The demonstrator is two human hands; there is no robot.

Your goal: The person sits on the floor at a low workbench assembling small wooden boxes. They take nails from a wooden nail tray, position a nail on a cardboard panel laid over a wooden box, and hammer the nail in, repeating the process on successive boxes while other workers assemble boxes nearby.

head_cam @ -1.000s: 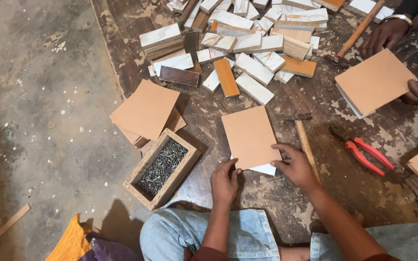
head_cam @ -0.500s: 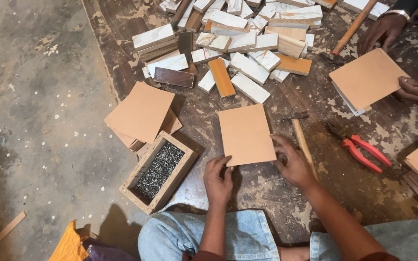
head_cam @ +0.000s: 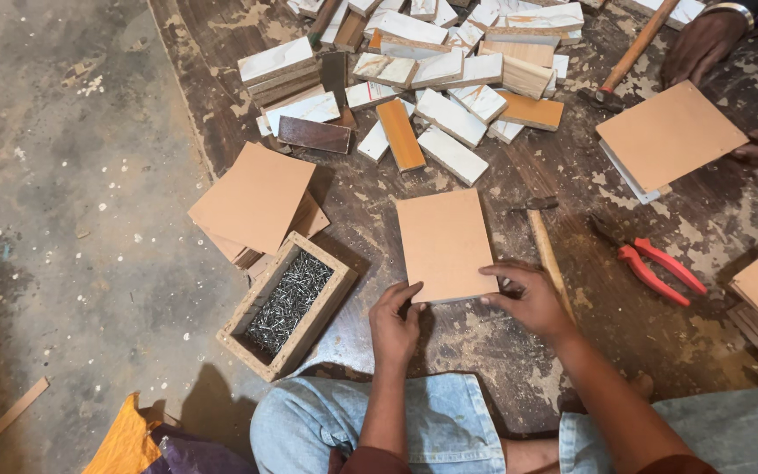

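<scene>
A: Fingers?
B: Left hand [head_cam: 394,320] fingers curled, tips on the near left corner of the tan board [head_cam: 446,245]. Right hand [head_cam: 528,297] fingers pinching the near right corner and edge of that board. Both grasping it, neither hand released.

A: Board position?
B: Flat on the worn wooden floor [head_cam: 484,347], just ahead of the person's knees in blue jeans [head_cam: 432,421]. A thin white layer shows under its near edge.

A: Around it?
B: Hammer [head_cam: 544,246] lies just right of the board, handle running past the right hand. Red-handled pliers [head_cam: 655,268] further right. Open wooden box of nails [head_cam: 288,303] to the left, near the left hand. Stack of tan boards [head_cam: 256,200] behind that box.

A: Further out?
B: Pile of white and orange wood offcuts [head_cam: 445,79] beyond the board. Top right, another person's hands [head_cam: 699,44] at a second tan panel [head_cam: 670,136] and another hammer [head_cam: 632,54].
</scene>
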